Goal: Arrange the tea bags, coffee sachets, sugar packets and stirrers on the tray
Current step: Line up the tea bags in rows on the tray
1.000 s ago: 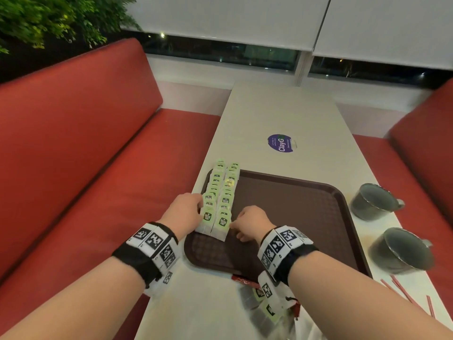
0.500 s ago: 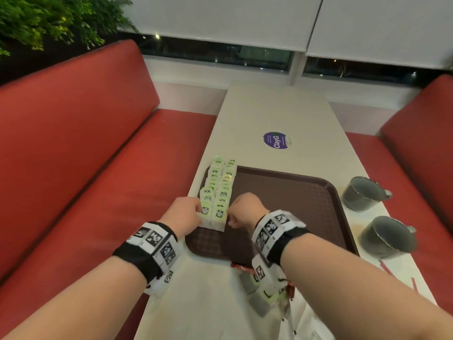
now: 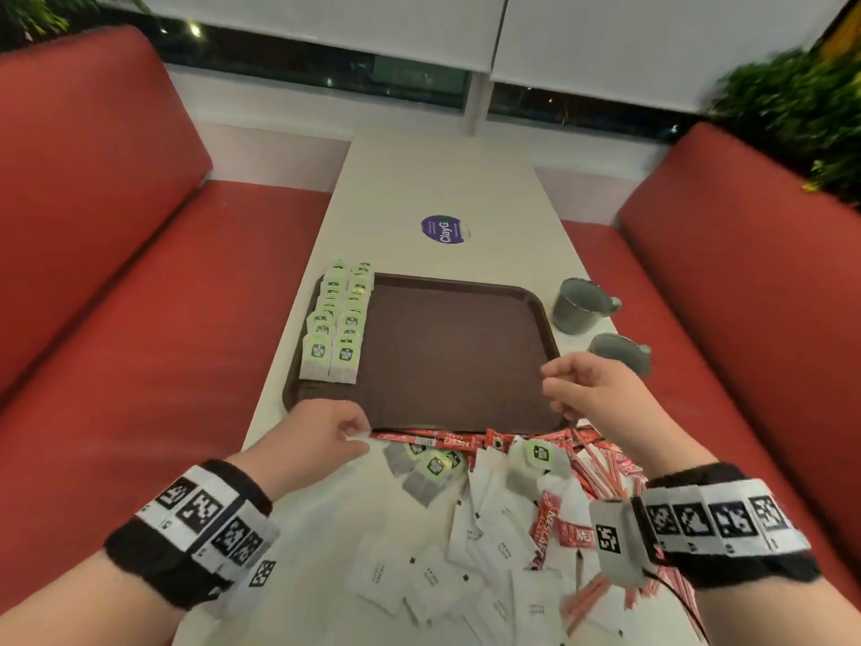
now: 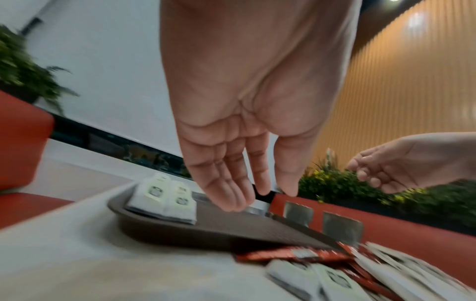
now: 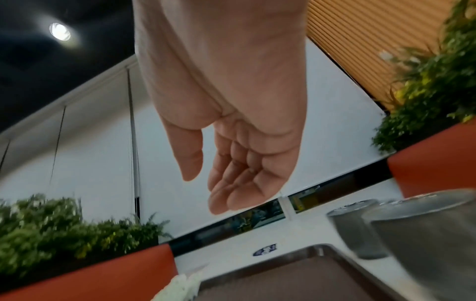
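Observation:
A brown tray [image 3: 456,361] lies on the white table. Two neat rows of green-labelled tea bags [image 3: 338,328] run along its left side, also in the left wrist view [image 4: 165,199]. In front of the tray is a loose pile: tea bags [image 3: 433,468], red coffee sachets [image 3: 442,441], white sugar packets [image 3: 489,543] and red stirrers [image 3: 601,463]. My left hand [image 3: 356,435] hovers at the tray's near edge, just left of the pile, fingers straight and empty [image 4: 257,193]. My right hand [image 3: 554,394] hangs over the tray's near right corner, relaxed and empty [image 5: 206,189].
Two grey metal mugs [image 3: 582,305] [image 3: 619,354] stand right of the tray, close to my right hand. A purple round sticker [image 3: 445,228] marks the table beyond the tray. Red bench seats [image 3: 140,319] flank the narrow table on both sides.
Both hands left the tea bag rows and drew back toward the near edge, the right swinging to the tray's right side. The view tilted down onto the loose pile.

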{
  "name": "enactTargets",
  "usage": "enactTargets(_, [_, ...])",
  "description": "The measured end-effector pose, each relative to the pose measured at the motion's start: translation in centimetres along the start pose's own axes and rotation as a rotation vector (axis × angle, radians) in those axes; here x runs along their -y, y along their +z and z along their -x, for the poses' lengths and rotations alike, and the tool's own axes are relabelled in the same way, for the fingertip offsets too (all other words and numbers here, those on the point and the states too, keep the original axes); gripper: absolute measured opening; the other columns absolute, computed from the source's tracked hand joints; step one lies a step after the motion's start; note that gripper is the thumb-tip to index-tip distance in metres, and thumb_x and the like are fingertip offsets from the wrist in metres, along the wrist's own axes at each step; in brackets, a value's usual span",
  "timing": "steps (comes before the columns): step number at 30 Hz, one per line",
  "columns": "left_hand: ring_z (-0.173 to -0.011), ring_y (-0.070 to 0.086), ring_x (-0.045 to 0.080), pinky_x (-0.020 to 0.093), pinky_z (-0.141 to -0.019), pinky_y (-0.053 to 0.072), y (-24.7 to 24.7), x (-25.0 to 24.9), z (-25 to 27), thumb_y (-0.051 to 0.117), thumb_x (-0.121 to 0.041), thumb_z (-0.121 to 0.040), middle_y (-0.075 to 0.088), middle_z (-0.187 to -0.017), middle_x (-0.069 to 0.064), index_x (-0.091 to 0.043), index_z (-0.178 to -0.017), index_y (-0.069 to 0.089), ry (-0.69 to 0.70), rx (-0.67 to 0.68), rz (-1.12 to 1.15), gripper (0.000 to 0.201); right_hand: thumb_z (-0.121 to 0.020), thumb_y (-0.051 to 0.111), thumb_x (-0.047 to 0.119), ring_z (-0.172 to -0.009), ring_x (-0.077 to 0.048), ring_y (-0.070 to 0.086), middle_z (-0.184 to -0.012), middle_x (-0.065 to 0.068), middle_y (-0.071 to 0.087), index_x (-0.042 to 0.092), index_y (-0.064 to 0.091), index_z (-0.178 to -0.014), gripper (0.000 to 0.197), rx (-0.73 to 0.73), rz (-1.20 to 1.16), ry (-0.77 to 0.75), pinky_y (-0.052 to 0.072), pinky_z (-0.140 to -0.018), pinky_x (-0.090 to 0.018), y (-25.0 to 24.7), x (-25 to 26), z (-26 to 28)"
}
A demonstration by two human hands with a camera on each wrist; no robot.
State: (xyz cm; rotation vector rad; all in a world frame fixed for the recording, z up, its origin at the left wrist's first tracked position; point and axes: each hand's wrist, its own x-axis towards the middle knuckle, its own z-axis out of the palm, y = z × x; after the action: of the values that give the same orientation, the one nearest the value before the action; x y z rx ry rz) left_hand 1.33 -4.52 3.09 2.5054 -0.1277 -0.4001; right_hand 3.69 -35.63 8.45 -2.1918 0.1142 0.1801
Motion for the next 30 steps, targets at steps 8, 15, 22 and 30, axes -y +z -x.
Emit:
enactTargets(8, [-0.114, 0.055, 0.021, 0.033, -0.096, 0.045, 6.5, -4.8, -2.2, 0.052, -0.022, -0.091, 0.059, -0.125, 0.004, -0.018, -0.124, 0.059, 0.171, 0.154, -0.268, 0.034, -0.086, 0.065, 0.030, -0.097, -0.011, 0.055, -0.109, 0.007, 0.061, 0.024, 0.065, -0.113, 0.028, 0.090, 0.625, 0.062, 0.042, -0.074, -0.022, 1.1, -3.9, 3.0])
enactTargets(15, [-0.097, 0.058, 0.024, 0.031, -0.077, 0.046, 7.8, -5.6, -2.6, 0.056, -0.008, -0.083, 0.062, -0.106, 0.007, -0.013, -0.104, 0.057, 0.103, 0.131, -0.427, 0.022, -0.093, 0.045, 0.013, -0.120, -0.025, 0.048, -0.131, -0.003, 0.055, 0.024, 0.049, -0.134, 0.043, 0.114, 0.818, 0.047, 0.044, -0.098, -0.040, 3.5, -5.9, 1.3])
enactTargets(22, [-0.103, 0.059, 0.022, 0.032, -0.079, 0.052, 8.2, -4.3, -1.7, 0.057, 0.000, -0.079, 0.062, -0.114, 0.003, -0.020, -0.129, 0.046, 0.037, 0.124, -0.286, 0.055, -0.091, 0.052, 0.029, -0.113, -0.020, 0.046, -0.119, 0.003, 0.051, 0.032, 0.053, -0.125, 0.034, 0.112, 0.871, 0.048, 0.041, -0.096, -0.038, 3.9, -6.8, 1.1])
enactTargets(30, [-0.091, 0.061, 0.017, 0.027, -0.080, 0.051, 8.0, -4.2, -2.0, 0.058, 0.001, -0.079, 0.062, -0.090, -0.004, -0.021, -0.092, 0.063, -0.001, 0.132, -0.141, 0.026, -0.086, 0.058, 0.018, -0.068, -0.010, 0.046, -0.073, 0.010, 0.049, 0.028, 0.045, -0.072, 0.021, 0.135, 0.723, 0.086, 0.037, -0.068, -0.026, 1.8, -5.1, 1.4])
